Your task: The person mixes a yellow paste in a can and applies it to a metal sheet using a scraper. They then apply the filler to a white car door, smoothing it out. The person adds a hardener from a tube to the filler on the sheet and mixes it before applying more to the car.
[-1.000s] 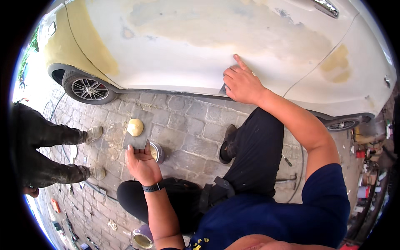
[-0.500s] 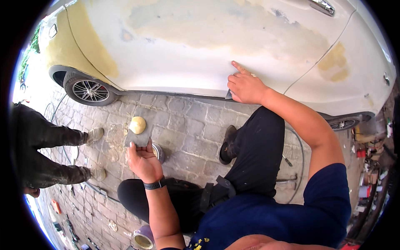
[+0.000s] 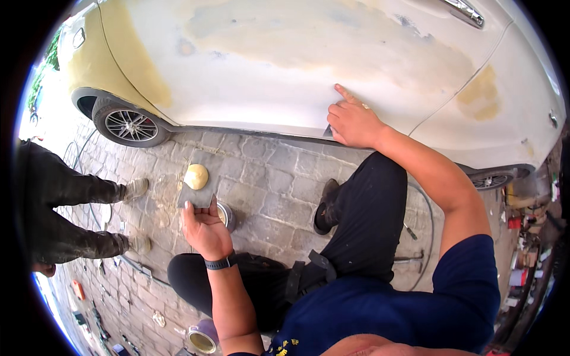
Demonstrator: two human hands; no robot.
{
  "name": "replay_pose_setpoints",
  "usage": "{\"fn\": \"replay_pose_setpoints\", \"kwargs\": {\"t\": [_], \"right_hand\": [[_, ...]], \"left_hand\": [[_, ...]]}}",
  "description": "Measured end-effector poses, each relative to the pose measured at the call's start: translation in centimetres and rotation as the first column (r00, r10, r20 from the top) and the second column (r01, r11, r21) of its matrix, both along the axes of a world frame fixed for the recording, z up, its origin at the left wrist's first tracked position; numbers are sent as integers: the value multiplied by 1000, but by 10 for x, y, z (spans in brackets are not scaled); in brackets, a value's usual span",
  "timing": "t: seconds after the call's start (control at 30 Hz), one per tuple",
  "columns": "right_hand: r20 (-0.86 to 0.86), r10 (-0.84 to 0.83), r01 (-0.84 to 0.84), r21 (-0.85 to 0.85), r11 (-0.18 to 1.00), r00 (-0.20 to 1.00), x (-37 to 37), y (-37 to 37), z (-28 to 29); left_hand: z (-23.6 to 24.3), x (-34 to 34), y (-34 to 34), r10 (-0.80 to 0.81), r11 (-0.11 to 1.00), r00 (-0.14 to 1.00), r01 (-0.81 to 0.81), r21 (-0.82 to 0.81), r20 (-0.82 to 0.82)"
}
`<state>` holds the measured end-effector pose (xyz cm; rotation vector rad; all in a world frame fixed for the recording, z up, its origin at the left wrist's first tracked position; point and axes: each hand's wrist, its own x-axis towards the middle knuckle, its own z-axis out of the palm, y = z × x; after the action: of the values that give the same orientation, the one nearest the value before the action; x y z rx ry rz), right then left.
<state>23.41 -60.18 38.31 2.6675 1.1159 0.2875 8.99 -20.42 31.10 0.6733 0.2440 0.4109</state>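
Note:
My left hand [image 3: 208, 234], with a dark watch on its wrist, grips a flat grey plate [image 3: 200, 197] by its near edge. A rounded mound of yellow putty [image 3: 196, 177] sits on that plate. Against the white car door [image 3: 255, 98], my right hand [image 3: 356, 124] has its index finger stretched out, the fingertip at the panel below a sanded patch. Its other fingers are curled round a dark spreader [image 3: 328, 130], of which only a corner shows. Beige filler patches [image 3: 332, 44] spread over the upper door.
Below the plate stands an open can [image 3: 225, 216], with a purple can [image 3: 203, 337] nearer me. Another person's legs [image 3: 77, 190] are at the left. A hose [image 3: 428, 237] and a hammer [image 3: 409, 259] lie on the paving at right, near cluttered supplies [image 3: 522, 261].
The view has shifted slightly. My right fingertip is a little higher and further right in the picture; the left hand keeps the plate in place.

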Motion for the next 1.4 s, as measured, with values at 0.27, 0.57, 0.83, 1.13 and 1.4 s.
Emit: {"fn": "replay_pose_setpoints", "kwargs": {"t": [0.27,0.57,0.83,1.13,1.4], "right_hand": [[99,124,-139,161,977,987,15,23,10],[33,111,-115,189,975,993,24,37,29],[124,22,-64,346,936,992,27,38,42],[76,247,-259,305,917,966,34,52,8],[-736,150,307,446,841,660,-2,199,-75]], "left_hand": [[2,1,-2,21,1000,999,-22,-8,-26],[0,-5,9,2,1000,1000,-1,-25,24],[3,-4,6,40,999,999,-39,-25,21],[10,-7,39,170,984,985,-168,-58,35],[34,-37,104,461,881,881,-469,69,104]]}}
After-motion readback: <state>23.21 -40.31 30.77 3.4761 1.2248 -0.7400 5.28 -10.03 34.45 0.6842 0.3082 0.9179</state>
